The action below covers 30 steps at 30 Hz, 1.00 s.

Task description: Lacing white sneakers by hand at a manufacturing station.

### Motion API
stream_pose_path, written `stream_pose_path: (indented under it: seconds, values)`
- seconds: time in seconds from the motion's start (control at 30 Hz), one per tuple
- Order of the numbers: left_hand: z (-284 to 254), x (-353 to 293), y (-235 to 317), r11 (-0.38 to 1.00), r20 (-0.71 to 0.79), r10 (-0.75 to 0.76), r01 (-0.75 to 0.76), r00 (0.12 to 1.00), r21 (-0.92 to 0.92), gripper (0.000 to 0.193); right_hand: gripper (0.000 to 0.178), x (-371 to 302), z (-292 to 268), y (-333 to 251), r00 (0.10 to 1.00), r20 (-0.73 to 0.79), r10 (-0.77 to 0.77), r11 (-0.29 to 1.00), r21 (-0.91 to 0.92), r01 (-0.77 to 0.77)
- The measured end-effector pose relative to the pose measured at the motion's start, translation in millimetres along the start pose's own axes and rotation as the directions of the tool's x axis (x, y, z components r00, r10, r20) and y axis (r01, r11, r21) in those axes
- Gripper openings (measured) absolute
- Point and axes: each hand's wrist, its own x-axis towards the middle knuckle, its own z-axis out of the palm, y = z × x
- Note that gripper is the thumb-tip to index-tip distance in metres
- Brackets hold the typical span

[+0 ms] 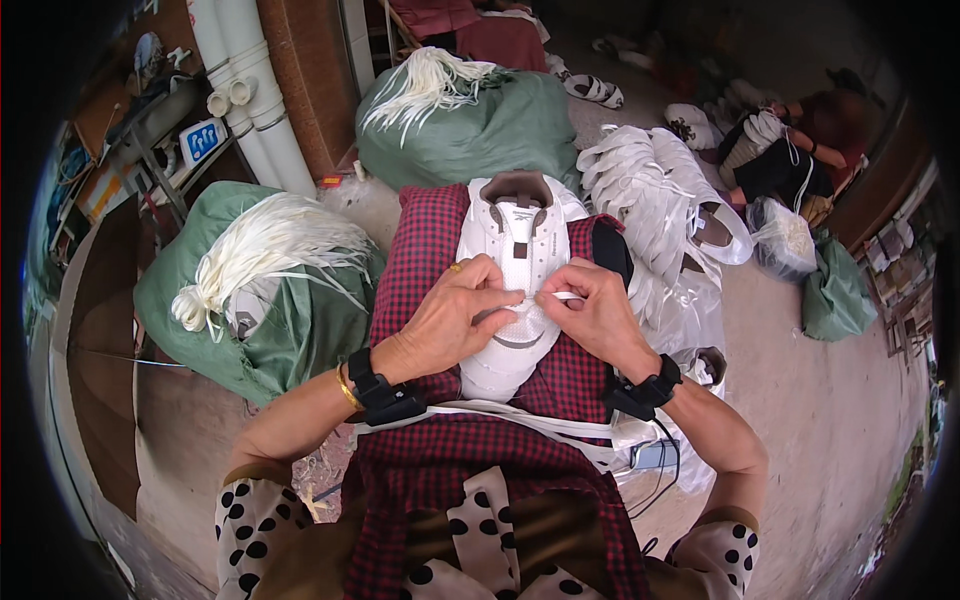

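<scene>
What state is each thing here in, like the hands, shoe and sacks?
White shoe: toe toward the picture's lower edge, upper eyelets apparently unlaced
Left hand: fingers bent at the shoe, grip unclear
Right hand: pinching a white lace
Left green sack: bulging
Front lace bundle: knotted at one end, draped over that sack
Rear green sack: bulging
Rear lace bundle: lying on it
</scene>
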Motion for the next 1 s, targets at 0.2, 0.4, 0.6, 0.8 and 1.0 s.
stream_pose_path:
  seconds: [0.2,0.4,0.6,0.8,1.0]
  values:
    - [5,-2,4,0.999,-0.082,-0.046,0.047,0.996,0.012,0.037,0.011,1,3,-4,0.997,-0.018,-0.071,0.997,-0.026,0.071]
    - [6,-6,4,0.999,-0.094,-0.035,0.037,0.995,0.015,0.04,0.011,1,6,-6,0.996,-0.026,-0.088,0.994,-0.074,0.086]
    - [9,-7,2,0.999,-0.108,-0.052,0.054,0.993,0.009,0.041,0.012,1,5,-5,0.997,-0.014,-0.073,0.997,-0.035,0.072]
    - [10,-7,1,0.999,-0.122,-0.046,0.045,0.991,-0.012,0.041,0.012,8,1,13,0.992,0.08,-0.102,0.994,0.054,0.098]
    - [11,-10,1,0.999,-0.155,-0.04,0.039,0.987,-0.008,0.04,0.011,0,10,4,1.0,0.005,-0.005,1.0,0.027,0.004]
